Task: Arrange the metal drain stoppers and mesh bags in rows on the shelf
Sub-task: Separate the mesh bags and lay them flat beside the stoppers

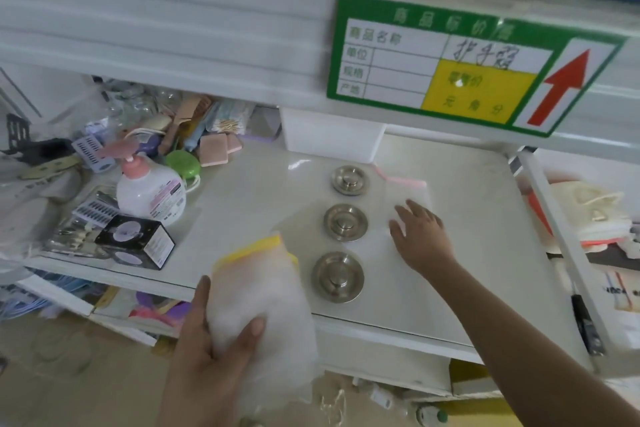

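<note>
Three round metal drain stoppers stand in a line on the white shelf point(242, 204): a far one point(349, 179), a middle one point(345, 222) and a near one point(338, 277). Right of them a white mesh bag with a pink edge point(407, 187) lies flat. My right hand point(420, 236) rests palm down on it, fingers spread. My left hand point(211, 354) grips a bundle of white mesh bags with a yellow edge point(256, 291), held at the shelf's front edge, left of the near stopper.
The shelf's left end is crowded: a pink-pump lotion bottle point(149, 191), a black box point(138, 239), a green round case point(183, 165), pink sponges point(214, 149). A green price label point(450, 69) hangs on the shelf above. A white box point(329, 140) sits at the back.
</note>
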Demonstrator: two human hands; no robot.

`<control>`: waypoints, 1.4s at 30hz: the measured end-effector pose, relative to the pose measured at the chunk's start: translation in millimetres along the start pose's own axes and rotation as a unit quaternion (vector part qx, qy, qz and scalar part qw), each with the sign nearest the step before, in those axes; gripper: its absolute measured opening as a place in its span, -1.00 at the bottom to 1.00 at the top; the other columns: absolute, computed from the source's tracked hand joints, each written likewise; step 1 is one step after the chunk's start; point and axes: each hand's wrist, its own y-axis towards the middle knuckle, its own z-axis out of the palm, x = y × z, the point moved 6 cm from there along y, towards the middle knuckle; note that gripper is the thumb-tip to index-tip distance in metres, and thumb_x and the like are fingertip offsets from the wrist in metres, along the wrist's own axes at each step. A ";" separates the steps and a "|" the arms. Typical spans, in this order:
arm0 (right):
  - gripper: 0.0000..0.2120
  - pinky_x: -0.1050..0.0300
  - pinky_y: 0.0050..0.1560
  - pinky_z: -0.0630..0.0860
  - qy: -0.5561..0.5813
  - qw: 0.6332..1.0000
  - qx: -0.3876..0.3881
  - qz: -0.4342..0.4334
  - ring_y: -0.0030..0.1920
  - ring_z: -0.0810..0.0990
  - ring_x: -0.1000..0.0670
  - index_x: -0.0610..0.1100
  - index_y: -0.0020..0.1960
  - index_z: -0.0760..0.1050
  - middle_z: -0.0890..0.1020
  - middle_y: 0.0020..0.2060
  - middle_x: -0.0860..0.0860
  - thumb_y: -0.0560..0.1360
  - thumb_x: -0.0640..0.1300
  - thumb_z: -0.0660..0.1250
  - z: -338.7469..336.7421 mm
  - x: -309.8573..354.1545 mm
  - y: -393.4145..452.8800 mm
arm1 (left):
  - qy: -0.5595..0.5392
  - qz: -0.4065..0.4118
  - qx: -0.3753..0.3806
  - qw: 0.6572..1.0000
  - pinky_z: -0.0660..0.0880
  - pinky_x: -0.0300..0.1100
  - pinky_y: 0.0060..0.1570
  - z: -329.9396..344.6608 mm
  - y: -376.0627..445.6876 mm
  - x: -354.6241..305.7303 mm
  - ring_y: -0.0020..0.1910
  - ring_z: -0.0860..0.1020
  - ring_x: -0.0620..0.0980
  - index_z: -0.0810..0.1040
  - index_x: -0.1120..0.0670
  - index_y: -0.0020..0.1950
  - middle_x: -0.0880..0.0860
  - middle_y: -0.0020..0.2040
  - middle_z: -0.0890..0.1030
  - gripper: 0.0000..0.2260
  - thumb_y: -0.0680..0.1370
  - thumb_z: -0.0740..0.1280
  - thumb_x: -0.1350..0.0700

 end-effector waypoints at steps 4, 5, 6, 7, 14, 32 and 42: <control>-0.80 0.07 0.09 0.51 0.281 0.954 -0.107 0.022 0.05 0.63 -0.10 -0.13 0.05 0.67 0.69 0.01 -0.09 0.59 -0.09 0.31 -58.1 43.5 -51.2 | 0.023 0.011 0.086 0.996 0.58 -0.36 -0.05 20.4 -4.3 -12.0 -0.14 0.69 -0.28 0.57 0.03 0.26 0.00 -0.04 0.77 -0.53 0.38 0.57 0.14; -0.78 0.10 -0.02 0.51 0.343 0.937 -0.066 0.031 -0.07 0.63 -0.04 -0.11 -0.04 0.68 0.69 -0.11 -0.07 0.59 -0.03 0.30 -67.2 58.6 -70.6 | 0.015 0.018 0.101 0.995 0.58 -0.42 -0.13 27.7 -7.1 -16.2 -0.15 0.70 -0.26 0.60 0.07 0.22 0.00 -0.06 0.77 -0.62 0.42 0.53 0.24; -0.72 0.10 -0.07 0.49 0.397 0.917 -0.008 0.035 -0.15 0.62 -0.01 -0.09 -0.11 0.67 0.68 -0.19 -0.07 0.58 0.06 0.30 -73.9 74.7 -89.9 | 0.012 0.031 0.110 0.993 0.58 -0.43 -0.14 35.6 -10.1 -18.8 -0.11 0.71 -0.22 0.60 0.08 0.22 0.01 -0.04 0.77 -0.62 0.42 0.53 0.27; -0.67 0.11 -0.10 0.49 0.439 0.897 0.048 0.038 -0.19 0.62 -0.01 -0.09 -0.16 0.66 0.67 -0.23 -0.08 0.56 0.13 0.30 -78.6 88.6 -108.6 | -0.006 0.037 0.115 0.993 0.58 -0.40 -0.09 42.6 -12.8 -18.8 -0.06 0.71 -0.19 0.59 0.06 0.24 0.02 0.00 0.76 -0.56 0.38 0.54 0.23; -0.82 0.16 -0.23 0.45 0.579 0.812 0.023 0.075 -0.29 0.51 0.09 -0.14 -0.14 0.68 0.64 -0.32 -0.14 0.50 -0.03 0.46 -87.9 79.9 -152.1 | -0.021 0.022 0.133 0.991 0.62 -0.32 -0.15 79.7 -31.9 -21.5 -0.13 0.73 -0.13 0.72 -0.05 0.05 -0.07 -0.15 0.78 -0.63 0.26 0.59 -0.02; -0.97 0.21 -0.36 0.62 0.593 0.778 -0.078 0.193 -0.37 0.71 0.02 -0.18 -0.05 0.57 0.65 -0.19 -0.11 0.57 -0.25 0.36 -87.7 -137.8 20.9 | 0.071 0.056 0.050 0.995 0.29 -0.69 -0.42 65.5 -21.8 -15.7 -0.37 0.38 -0.28 0.68 -0.31 0.03 -0.19 -0.36 0.62 -0.60 0.19 0.48 -0.14; -0.63 -0.07 0.12 0.51 0.134 0.937 -0.100 0.307 0.12 0.57 -0.24 -0.25 0.17 0.57 0.62 0.10 -0.23 0.45 -0.05 0.42 -54.9 -179.1 10.8 | 0.085 0.048 0.075 0.992 0.33 -0.60 -0.47 69.0 -29.2 -18.0 -0.54 0.41 -0.24 0.68 -0.30 0.02 -0.13 -0.35 0.61 -0.65 0.31 0.52 0.04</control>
